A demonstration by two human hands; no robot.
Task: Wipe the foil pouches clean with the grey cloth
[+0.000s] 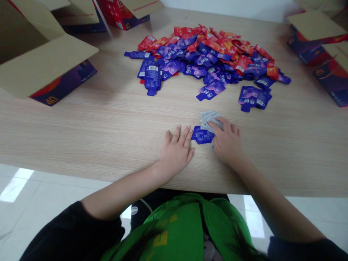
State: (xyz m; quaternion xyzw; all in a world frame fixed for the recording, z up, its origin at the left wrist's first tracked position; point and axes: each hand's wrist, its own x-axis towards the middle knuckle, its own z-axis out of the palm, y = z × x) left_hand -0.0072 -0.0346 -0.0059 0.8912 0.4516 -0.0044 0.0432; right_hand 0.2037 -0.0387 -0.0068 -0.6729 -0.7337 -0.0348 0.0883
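A purple sachet (202,135) with small print lies flat on the table in front of me, its narrow end to the left. My left hand (175,150) rests palm down with the fingers spread, the fingertips touching that narrow end. Over the sachet's right part, my right hand (227,140) grips a folded grey-white cloth (210,119), pressed against it. The cloth and the right fingers hide part of the sachet.
Beyond the hands a heap of purple sachets (171,66) and red sachets (224,44) spreads across the table (81,134). Open cardboard boxes stand at the left (65,81), at the back (127,16) and at the right (333,78).
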